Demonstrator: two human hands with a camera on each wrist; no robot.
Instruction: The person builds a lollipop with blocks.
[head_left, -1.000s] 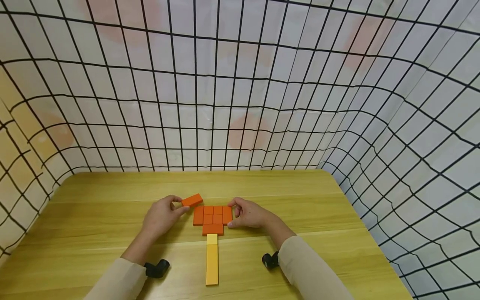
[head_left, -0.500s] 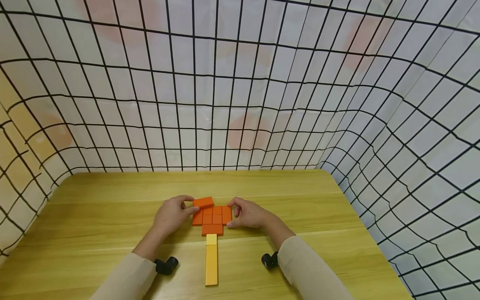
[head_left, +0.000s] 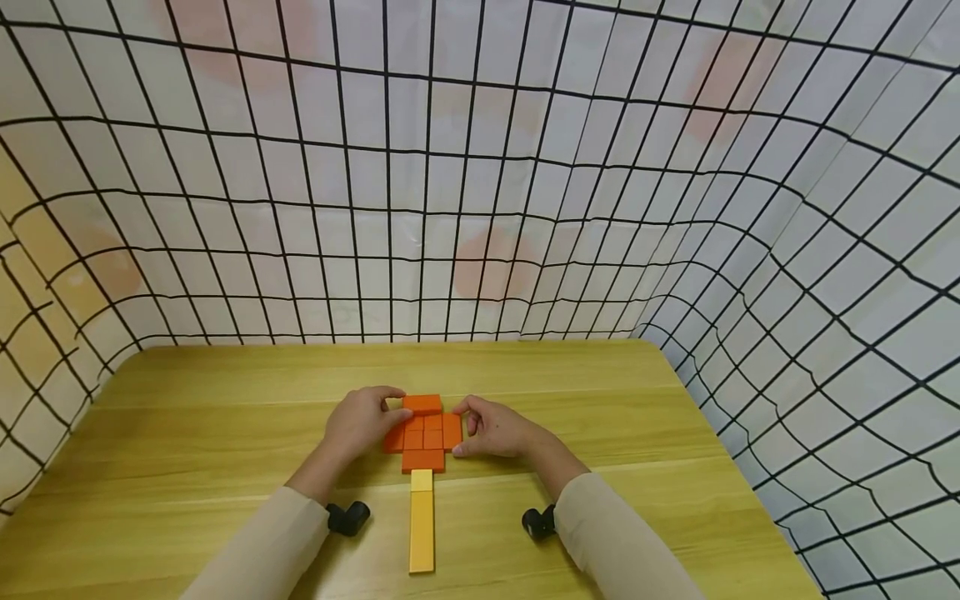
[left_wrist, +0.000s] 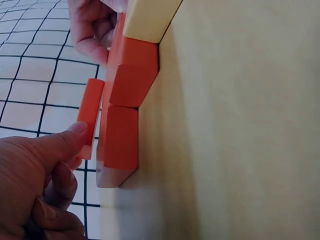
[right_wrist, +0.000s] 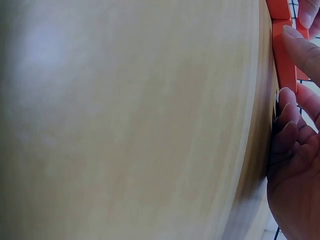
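My left hand [head_left: 360, 422] pinches an orange block [head_left: 422, 405] between thumb and fingers at its left end. That block lies crosswise at the far side of a flat group of orange blocks [head_left: 423, 460]. A narrow gap separates it from the group in the left wrist view, where the left thumb [left_wrist: 62, 142] presses on its face. At the group's right side, my right hand [head_left: 501, 427] holds an upright-lying orange block [head_left: 452, 432] with thumb and forefinger at its two ends. The left hand partly covers the group's left block [head_left: 394, 439].
A short yellow block [head_left: 422, 480] and a long yellow strip [head_left: 422, 533] run from the group toward the near edge of the wooden table [head_left: 615, 500]. A black wire grid [head_left: 480, 208] with white sheeting stands behind and at both sides. Each wrist bears a small black camera [head_left: 348, 518].
My left hand has moved right with the orange block, from the group's far left corner to its far side, and the block has turned from slanted to level. The right hand stays in place.
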